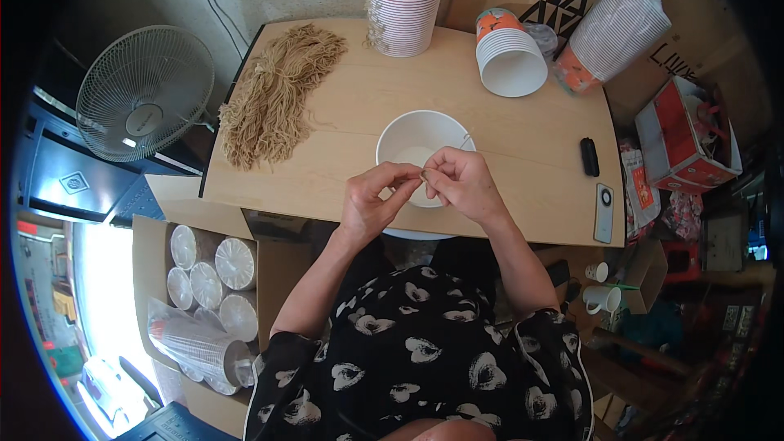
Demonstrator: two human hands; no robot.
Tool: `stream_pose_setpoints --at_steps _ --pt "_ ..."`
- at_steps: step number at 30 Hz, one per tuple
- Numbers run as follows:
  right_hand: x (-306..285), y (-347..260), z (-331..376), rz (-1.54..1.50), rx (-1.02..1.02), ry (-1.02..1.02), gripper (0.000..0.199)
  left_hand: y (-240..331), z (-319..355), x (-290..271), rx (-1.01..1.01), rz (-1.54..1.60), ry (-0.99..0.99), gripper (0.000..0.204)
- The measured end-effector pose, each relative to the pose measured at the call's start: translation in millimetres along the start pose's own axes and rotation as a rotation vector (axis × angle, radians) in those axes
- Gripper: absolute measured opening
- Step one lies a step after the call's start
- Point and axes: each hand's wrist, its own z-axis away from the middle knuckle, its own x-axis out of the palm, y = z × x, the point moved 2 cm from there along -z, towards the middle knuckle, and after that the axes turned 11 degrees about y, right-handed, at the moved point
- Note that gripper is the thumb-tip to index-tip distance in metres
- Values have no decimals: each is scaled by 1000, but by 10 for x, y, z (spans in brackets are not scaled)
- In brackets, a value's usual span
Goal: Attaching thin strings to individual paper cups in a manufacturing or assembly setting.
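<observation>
Over a white paper bucket (395,137), my left hand (377,202) and my right hand (467,188) meet fingertip to fingertip. Both are closed in a pinch on a small piece of tan string (422,177), mostly covered by the fingers. A thin strand also shows at the bucket's right rim. The bucket stands at the table's near edge with its mouth facing up; my hands hide part of its front. At the table's left lies a loose bundle of tan strings (282,94). A tall stack of orange and white buckets (406,20) stands at the back, with string ends hanging down its left side.
Another bucket stack (510,57) lies tilted at the back right, beside a plastic-wrapped stack (614,28). A black object (589,157) and a phone-like device (603,212) lie on the table's right. A fan (145,106) and a carton of wrapped cups (208,278) stand left.
</observation>
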Motion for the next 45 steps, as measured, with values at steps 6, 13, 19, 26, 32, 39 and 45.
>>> stream_pose_setpoints --at_steps 6,13,19,26,32,39,45 --pt "4 26 -16 45 17 -6 8 53 -21 -36 137 -116 25 16" --pt "26 18 -16 24 72 -61 6 36 -17 -92 215 -195 23 14" --pt "32 22 90 96 -243 210 10 -11 -20 -122 -266 174 17 8" --pt "104 14 341 269 -420 290 12 -43 -37 -196 -775 528 -70 14" --pt "185 29 343 262 -441 269 16 -73 -22 -163 -753 532 -100 12" --pt "207 82 306 301 -535 292 11 -64 7 -138 -749 509 -65 18" --pt "226 108 305 391 -687 356 9 -110 56 -123 -714 516 -74 17"
